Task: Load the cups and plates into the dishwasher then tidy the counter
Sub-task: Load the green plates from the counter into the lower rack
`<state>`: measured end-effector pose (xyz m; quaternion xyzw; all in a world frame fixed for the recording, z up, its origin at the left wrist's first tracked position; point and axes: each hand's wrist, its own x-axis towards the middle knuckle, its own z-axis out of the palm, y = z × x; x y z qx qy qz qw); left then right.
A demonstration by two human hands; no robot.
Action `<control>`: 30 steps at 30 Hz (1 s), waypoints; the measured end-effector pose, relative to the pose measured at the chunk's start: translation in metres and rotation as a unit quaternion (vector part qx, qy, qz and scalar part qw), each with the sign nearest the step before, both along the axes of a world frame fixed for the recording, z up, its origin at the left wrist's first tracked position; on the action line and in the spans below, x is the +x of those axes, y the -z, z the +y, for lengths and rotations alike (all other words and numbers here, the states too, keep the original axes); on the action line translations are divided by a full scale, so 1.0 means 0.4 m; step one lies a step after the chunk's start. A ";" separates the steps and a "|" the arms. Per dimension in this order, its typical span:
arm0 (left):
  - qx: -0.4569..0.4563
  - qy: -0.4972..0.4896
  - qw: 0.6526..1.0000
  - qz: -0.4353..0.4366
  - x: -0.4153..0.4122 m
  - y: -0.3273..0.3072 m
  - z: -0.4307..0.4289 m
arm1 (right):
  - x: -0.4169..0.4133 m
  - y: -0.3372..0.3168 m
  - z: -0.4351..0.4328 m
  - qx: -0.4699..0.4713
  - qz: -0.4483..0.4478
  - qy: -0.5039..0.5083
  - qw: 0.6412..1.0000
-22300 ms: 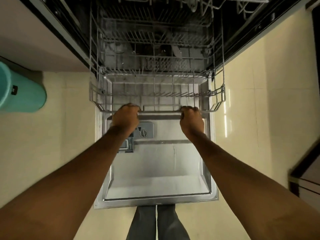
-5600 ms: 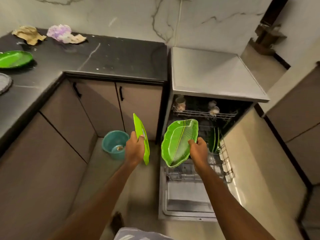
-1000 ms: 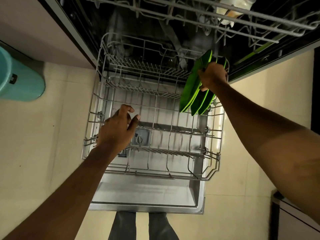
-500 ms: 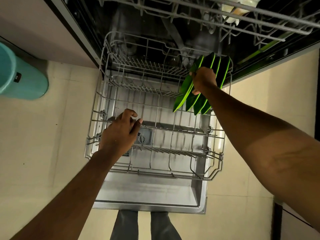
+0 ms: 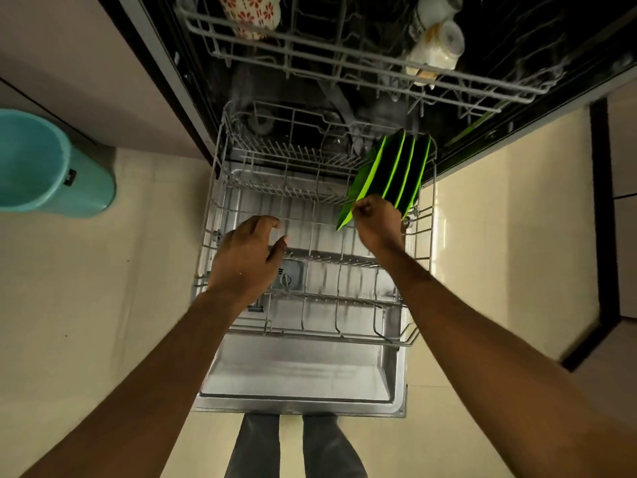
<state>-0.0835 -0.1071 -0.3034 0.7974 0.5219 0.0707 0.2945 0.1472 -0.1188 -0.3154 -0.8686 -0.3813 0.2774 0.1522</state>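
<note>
Fingers (image 5: 359, 209) of the right hand (image 5: 377, 224) pinch the leftmost green plate (image 5: 366, 177).

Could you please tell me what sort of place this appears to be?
Probably a home kitchen: an open dishwasher with its grey wire lower rack pulled out, green leaf-shaped plates standing on edge in it, and patterned ceramic cups in the upper wire rack.
</note>
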 end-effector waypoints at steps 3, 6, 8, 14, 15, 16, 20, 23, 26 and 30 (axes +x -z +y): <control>-0.013 0.014 1.000 0.006 -0.014 -0.080 -0.001 | -0.068 -0.079 -0.056 0.031 0.025 0.010 0.999; 0.021 0.029 0.999 0.010 -0.056 -0.191 -0.020 | -0.146 -0.182 -0.109 0.068 0.053 0.050 0.995; 0.022 0.030 0.999 0.009 -0.073 -0.230 -0.032 | -0.180 -0.221 -0.132 0.105 0.091 0.096 0.986; 0.026 0.023 0.999 0.024 -0.202 -0.386 -0.091 | -0.339 -0.411 -0.215 0.185 0.109 0.112 0.970; 0.032 0.016 0.999 0.026 -0.229 -0.415 -0.102 | -0.367 -0.441 -0.225 0.192 0.113 0.114 0.968; 0.036 0.008 0.999 0.025 -0.250 -0.437 -0.113 | -0.389 -0.463 -0.236 0.195 0.117 0.113 0.967; 0.048 -0.030 0.998 0.015 -0.349 -0.531 -0.182 | -0.480 -0.569 -0.290 0.212 0.138 0.073 0.965; 0.053 -0.057 0.997 0.006 -0.429 -0.598 -0.238 | -0.550 -0.640 -0.334 0.230 0.155 0.057 0.959; 0.070 -0.102 0.992 -0.013 -0.521 -0.672 -0.299 | -0.624 -0.702 -0.377 0.243 0.160 0.034 0.956; 0.106 -0.131 0.986 0.009 -0.659 -0.768 -0.373 | -0.733 -0.788 -0.414 0.253 0.137 -0.019 0.957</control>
